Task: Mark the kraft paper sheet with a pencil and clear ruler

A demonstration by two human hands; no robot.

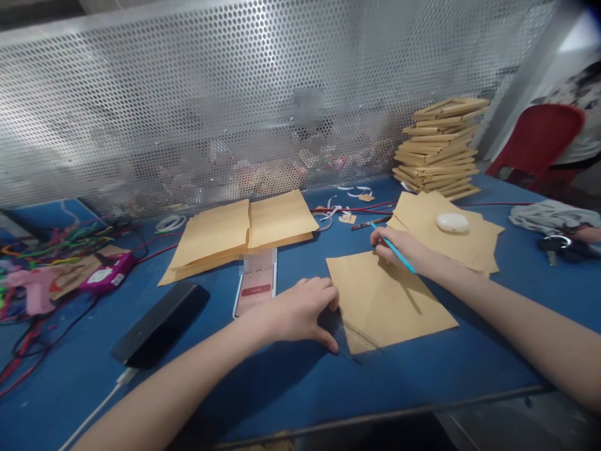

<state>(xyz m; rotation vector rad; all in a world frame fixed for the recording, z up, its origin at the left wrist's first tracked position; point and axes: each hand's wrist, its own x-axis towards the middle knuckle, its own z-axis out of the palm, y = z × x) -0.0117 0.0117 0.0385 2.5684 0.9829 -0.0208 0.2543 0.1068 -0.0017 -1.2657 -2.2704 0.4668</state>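
A square sheet of brown kraft paper (389, 300) lies on the blue table in front of me. My right hand (394, 245) is closed around a slim light-blue pen (399, 255), over the far right part of the sheet. At the sheet's near left edge there is a clear plastic ruler (359, 341), hard to make out. My left hand (307, 310) grips it from the left, fingers curled and thumb stretched toward me. A phone (256, 288) lies just beyond my left wrist.
Folded kraft sheets (220, 232) lie at the back. On the right are more sheets (422, 219) under a white earbud case (452, 222), and a tall stack of kraft frames (441, 147). A black power bank (162, 322), cables and a pink glue gun (35, 288) occupy the left.
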